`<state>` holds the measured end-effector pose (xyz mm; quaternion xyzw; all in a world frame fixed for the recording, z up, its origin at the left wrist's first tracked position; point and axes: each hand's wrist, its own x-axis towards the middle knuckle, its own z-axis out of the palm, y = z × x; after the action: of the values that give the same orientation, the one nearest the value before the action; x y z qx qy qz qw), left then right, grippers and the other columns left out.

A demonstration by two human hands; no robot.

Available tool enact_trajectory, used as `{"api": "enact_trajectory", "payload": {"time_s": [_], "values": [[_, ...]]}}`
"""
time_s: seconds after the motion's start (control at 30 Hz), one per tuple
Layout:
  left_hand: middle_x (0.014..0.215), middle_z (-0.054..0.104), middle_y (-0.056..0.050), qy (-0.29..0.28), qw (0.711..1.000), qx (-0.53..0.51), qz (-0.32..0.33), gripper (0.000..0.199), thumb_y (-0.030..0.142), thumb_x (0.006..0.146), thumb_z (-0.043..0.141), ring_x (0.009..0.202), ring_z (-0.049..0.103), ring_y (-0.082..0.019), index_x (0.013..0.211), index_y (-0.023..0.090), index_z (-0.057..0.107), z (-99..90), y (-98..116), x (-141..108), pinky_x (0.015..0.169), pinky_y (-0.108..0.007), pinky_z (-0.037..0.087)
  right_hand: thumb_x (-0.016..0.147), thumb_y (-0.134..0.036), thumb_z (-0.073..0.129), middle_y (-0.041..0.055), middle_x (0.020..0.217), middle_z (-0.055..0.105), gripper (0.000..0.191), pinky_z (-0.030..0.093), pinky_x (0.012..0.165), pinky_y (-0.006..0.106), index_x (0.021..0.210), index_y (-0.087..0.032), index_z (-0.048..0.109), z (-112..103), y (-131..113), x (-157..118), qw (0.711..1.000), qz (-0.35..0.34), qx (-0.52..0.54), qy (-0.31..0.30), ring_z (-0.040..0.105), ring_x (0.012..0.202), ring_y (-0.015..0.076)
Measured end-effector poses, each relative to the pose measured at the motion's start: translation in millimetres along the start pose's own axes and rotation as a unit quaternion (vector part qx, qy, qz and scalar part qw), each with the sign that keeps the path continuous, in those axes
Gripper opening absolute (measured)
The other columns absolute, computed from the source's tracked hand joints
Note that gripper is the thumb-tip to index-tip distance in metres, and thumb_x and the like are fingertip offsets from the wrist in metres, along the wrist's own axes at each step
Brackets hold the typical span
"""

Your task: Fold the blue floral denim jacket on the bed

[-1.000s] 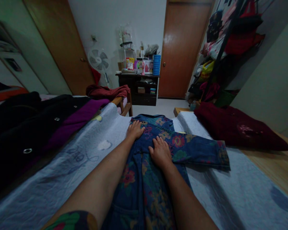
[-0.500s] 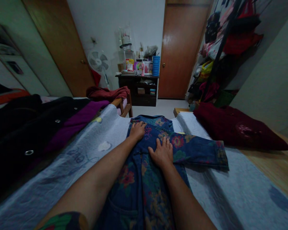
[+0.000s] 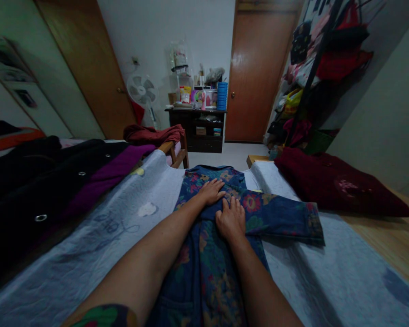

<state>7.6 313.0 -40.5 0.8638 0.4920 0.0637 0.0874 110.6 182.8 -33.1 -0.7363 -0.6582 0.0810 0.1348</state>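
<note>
A blue floral denim jacket [image 3: 255, 218] lies on the grey-blue sheet [image 3: 136, 213], its collar at the far end and one sleeve stretched out to the right. My left hand [image 3: 211, 191] rests flat on the upper part of the jacket, fingers extended. Just right of it and slightly nearer, my right hand [image 3: 231, 217] lies on the cloth by the inner end of the sleeve, its fingers spread a little. Neither hand holds anything. My forearms hide part of the jacket's lower body.
Dark clothing with a purple strip [image 3: 116, 172] lies on the left. A maroon cushion [image 3: 341, 181] sits at the right. Beyond are a reddish cloth [image 3: 153, 134] on a wooden frame, a fan [image 3: 142, 90] and a dark cabinet [image 3: 196, 131].
My left hand has moved right across the jacket, closer to my right hand. My right hand has shifted only slightly.
</note>
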Motion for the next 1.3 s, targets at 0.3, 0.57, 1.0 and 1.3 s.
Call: {"api": "enact_trajectory", "payload": {"time_s": [0.3, 0.57, 1.0, 1.3], "values": [[0.159, 0.028, -0.008, 0.021, 0.997, 0.040, -0.062, 0.057, 0.052, 0.097, 0.035, 0.147, 0.023, -0.027, 0.148, 0.026, 0.037, -6.4, -36.0, -8.3, 0.117, -0.049, 0.022, 0.088, -0.034, 0.043, 0.0155, 0.157, 0.030, 0.059, 0.015, 0.115, 0.045, 0.145, -0.018, 0.045, -3.4, -0.9, -0.9, 1.000, 0.001, 0.014, -0.001, 0.023, 0.146, 0.0299], [0.146, 0.051, -0.007, 0.049, 0.998, 0.017, 0.023, 0.041, 0.027, 0.095, 0.038, 0.134, 0.044, -0.019, 0.132, 0.024, 0.055, -5.1, 14.0, -7.4, 0.114, -0.037, 0.031, 0.087, -0.028, 0.043, 0.0154, 0.153, 0.039, 0.060, 0.020, 0.115, 0.039, 0.143, -0.009, 0.044, -7.4, 3.1, 2.6, 0.998, 0.006, 0.058, 0.018, 0.029, 0.143, 0.0277], [0.156, 0.032, -0.017, -0.013, 0.996, -0.012, -0.087, 0.054, 0.037, 0.089, 0.045, 0.145, 0.028, -0.033, 0.140, 0.019, 0.044, 10.0, 61.8, 0.4, 0.114, -0.059, 0.022, 0.088, -0.019, 0.038, 0.0102, 0.139, 0.056, 0.049, 0.023, 0.112, 0.037, 0.134, -0.016, 0.056, -13.1, 44.5, 24.9, 0.997, 0.045, 0.046, 0.040, 0.042, 0.135, 0.0233], [0.155, 0.037, -0.009, 0.093, 0.990, -0.032, -0.096, 0.049, 0.035, 0.094, 0.034, 0.145, 0.027, -0.028, 0.140, 0.024, 0.047, 24.3, 62.2, -13.3, 0.117, -0.058, 0.017, 0.089, -0.023, 0.036, 0.0084, 0.156, 0.034, 0.059, 0.020, 0.116, 0.039, 0.147, -0.012, 0.040, -11.2, 45.3, 21.1, 0.998, 0.057, 0.003, -0.019, 0.024, 0.146, 0.0241]]}}
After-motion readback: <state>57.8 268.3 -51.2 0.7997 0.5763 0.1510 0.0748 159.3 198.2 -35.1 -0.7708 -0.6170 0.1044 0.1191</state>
